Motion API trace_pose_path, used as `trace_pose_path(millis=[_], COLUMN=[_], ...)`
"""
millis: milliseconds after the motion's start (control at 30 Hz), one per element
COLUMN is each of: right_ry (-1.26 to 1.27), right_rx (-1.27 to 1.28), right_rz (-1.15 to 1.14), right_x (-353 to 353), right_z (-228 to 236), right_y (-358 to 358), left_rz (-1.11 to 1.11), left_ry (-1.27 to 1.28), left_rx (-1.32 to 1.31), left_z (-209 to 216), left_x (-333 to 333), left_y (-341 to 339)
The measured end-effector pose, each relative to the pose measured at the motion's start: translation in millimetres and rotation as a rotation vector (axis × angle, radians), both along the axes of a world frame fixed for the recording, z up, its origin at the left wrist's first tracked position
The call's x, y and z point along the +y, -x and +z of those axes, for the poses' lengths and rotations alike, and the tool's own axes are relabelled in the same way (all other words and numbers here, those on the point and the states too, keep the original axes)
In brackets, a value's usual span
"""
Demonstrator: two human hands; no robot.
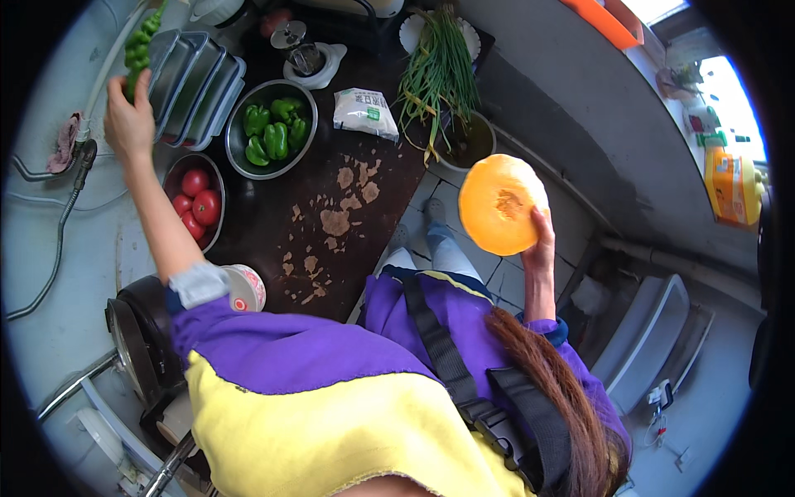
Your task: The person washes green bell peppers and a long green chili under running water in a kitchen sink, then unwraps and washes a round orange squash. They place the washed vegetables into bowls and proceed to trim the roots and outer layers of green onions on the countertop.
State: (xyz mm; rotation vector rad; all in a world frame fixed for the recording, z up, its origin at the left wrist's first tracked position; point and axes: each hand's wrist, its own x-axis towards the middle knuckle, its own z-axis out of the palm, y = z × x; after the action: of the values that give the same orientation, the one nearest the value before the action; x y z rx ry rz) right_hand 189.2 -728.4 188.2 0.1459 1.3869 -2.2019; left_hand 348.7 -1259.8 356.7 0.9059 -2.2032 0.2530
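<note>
My left hand [131, 120] is raised at the far left, its fingers closed round the lower end of a long, wrinkled green chili pepper [137, 51]. It is beside a row of clear rectangular containers [192, 83] with greyish rims. Out to the right, over the floor, my right hand [540, 244] grips a cut piece of orange pumpkin [489, 211] by its edge. The pumpkin's round cut face, with a stringy seed hollow in the middle, shows towards me. Some of the right fingers are hidden behind it.
On the dark, worn table [319, 265] are a steel bowl [313, 137] of green bell peppers, a bowl of tomatoes [206, 207], a white bag [365, 113] and green onions [439, 70]. A pot [489, 141] stands past the table's right edge. White trays [654, 331] lean at the right.
</note>
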Motion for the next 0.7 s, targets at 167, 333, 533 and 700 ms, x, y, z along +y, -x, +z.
trace_pose_path(millis=[167, 333, 533, 700], right_ry=[0.501, 1.261, 1.404, 1.389], right_rx=[-0.484, -0.939, -1.001, -1.008], right_rz=[-0.116, 0.247, 0.38, 0.374], right_x=[23, 17, 27, 37], right_z=[-6, -17, -5, 3], right_y=[-25, -43, -39, -31], left_rz=[-0.428, -0.025, -0.145, -1.04], left_ry=[-0.473, -0.726, -0.654, -0.97], left_rx=[-0.048, -0.46, -0.213, 0.189], left_z=[-98, -222, -189, -103], left_x=[158, 208, 280, 413], left_y=[1, 7, 26, 65])
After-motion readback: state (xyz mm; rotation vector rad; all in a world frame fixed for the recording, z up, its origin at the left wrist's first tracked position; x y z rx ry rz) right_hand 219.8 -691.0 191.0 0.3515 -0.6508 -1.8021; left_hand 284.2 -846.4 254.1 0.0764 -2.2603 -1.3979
